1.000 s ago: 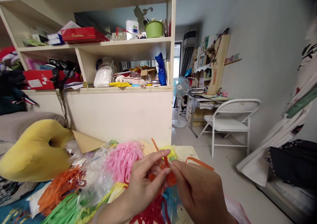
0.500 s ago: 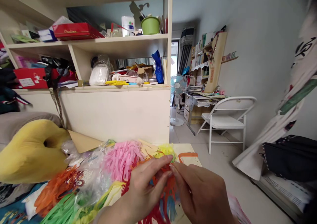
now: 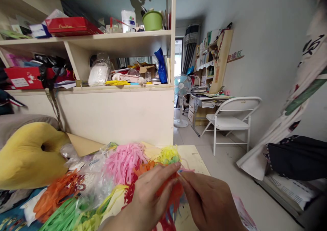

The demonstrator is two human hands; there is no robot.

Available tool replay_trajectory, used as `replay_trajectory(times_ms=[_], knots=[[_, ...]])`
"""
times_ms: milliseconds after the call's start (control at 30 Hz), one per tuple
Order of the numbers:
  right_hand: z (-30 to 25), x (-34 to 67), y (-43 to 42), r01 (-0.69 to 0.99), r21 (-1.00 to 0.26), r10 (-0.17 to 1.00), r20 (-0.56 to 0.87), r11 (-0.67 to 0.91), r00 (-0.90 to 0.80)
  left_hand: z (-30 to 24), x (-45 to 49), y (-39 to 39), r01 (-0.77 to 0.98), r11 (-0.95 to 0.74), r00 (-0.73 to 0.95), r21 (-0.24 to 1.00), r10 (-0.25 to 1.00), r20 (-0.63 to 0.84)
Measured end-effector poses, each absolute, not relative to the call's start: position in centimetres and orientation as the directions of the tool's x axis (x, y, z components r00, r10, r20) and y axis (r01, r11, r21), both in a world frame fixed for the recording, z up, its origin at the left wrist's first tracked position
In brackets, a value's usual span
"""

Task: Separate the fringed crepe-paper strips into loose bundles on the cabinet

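My left hand (image 3: 150, 193) is closed, thumb and forefinger pinched on an orange streamer bunch (image 3: 176, 192) that hangs below the fingers. Its strips are thin and fringe-like. My right hand (image 3: 212, 198) meets it fingertip to fingertip, pinching the bunch's upper end; the exact grip is hidden. A thin pink strip (image 3: 188, 169) sticks out beyond the right fingers. Red streamers (image 3: 166, 222) and some blue ones dangle under the hands. Beyond them lie a pink streamer bunch (image 3: 126, 161) and a yellow one (image 3: 169, 153).
A pale tabletop (image 3: 195, 158) lies under the hands. To the left are clear plastic bags (image 3: 95, 186), green streamers (image 3: 62, 215), another orange bunch (image 3: 55, 197) and a yellow cushion (image 3: 25, 156). Shelving (image 3: 122, 117) stands ahead; a white folding chair (image 3: 230, 122) is at the right.
The orange strip that lay over the table beyond my right hand is gone from there. A pink strip shows by the fingertips. Both hands stay together; the view has shifted slightly.
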State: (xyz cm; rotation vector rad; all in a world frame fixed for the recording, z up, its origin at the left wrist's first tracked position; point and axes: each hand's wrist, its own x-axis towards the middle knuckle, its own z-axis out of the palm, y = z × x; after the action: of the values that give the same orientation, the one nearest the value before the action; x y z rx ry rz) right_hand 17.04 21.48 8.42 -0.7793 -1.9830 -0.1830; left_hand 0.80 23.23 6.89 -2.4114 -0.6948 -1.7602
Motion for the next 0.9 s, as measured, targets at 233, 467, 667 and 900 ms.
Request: replay_trajectory(times_ms=[233, 467, 667, 900], knots=[[8.6, 17.1, 21.0, 0.591, -0.197, 0.460, 0.822, 0.782, -0.336, 7.1, 1.3, 23.0, 0.431, -0.886, 0.245, 0.169, 0.295, 0.923], [8.6, 17.2, 20.9, 0.616, -0.168, 0.450, 0.828, 0.770, -0.335, 6.9, 1.4, 22.8, 0.434, -0.890, 0.262, 0.141, 0.274, 0.925], [8.5, 17.1, 21.1, 0.674, -0.055, 0.372, 0.865, 0.737, -0.337, 6.6, 1.3, 23.1, 0.432, -0.897, 0.311, 0.093, 0.245, 0.918], [7.9, 17.6, 21.4, 0.627, -0.300, 0.587, 0.745, 0.719, -0.317, 6.0, 1.4, 23.3, 0.458, -0.886, 0.269, 0.072, 0.216, 0.939]])
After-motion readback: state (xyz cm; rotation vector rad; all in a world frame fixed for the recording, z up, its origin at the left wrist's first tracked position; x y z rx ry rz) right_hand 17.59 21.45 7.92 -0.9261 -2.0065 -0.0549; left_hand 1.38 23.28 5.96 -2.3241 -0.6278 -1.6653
